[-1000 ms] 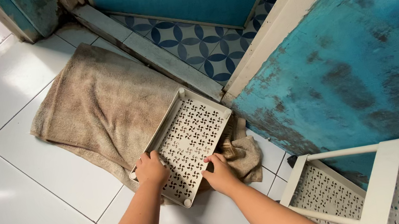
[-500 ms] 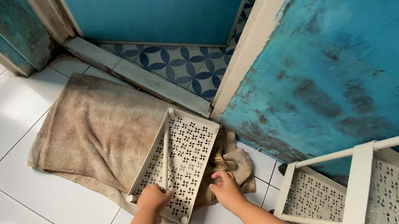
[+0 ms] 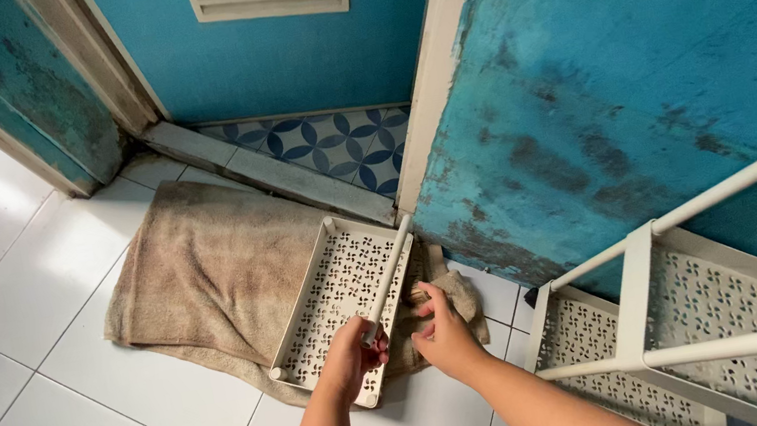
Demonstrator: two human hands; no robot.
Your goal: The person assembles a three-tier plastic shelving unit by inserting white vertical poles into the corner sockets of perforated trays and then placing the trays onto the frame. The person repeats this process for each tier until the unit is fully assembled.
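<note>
A person's left hand point(image 3: 352, 354) grips a white rod point(image 3: 387, 280) above a perforated tray point(image 3: 337, 303) lying on a brown towel point(image 3: 205, 271); right hand point(image 3: 443, 334) hovers open. A loose hold could let it slip.

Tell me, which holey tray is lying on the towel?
The loose perforated tray by the left hand lies on the brown towel; the other tray sits in the white rack.
</note>
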